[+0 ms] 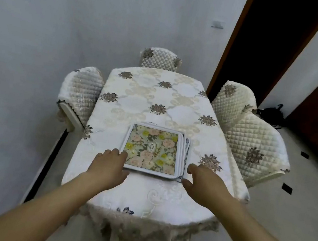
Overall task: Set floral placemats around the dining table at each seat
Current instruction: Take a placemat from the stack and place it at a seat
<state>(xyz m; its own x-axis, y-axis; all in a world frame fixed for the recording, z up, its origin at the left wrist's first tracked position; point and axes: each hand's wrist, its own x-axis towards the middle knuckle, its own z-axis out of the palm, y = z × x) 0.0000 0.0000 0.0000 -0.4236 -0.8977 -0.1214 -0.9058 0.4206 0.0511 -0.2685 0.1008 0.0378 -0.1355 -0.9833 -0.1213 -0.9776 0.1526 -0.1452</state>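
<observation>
A stack of several floral placemats (153, 150), white-edged with pink and yellow flowers, lies on the near half of the dining table (156, 103), which wears a cream embroidered cloth. My left hand (110, 164) rests at the stack's near left corner, fingertips touching the top mat's edge. My right hand (203, 179) is at the near right corner, fingers curled beside the stack's edge. Neither hand has lifted a mat.
Quilted cream chair covers surround the table: one chair at the far end (161, 59), one on the left (80, 93), two on the right (232, 102) (252, 145). A grey wall runs close along the left. A dark doorway (267, 43) is behind on the right.
</observation>
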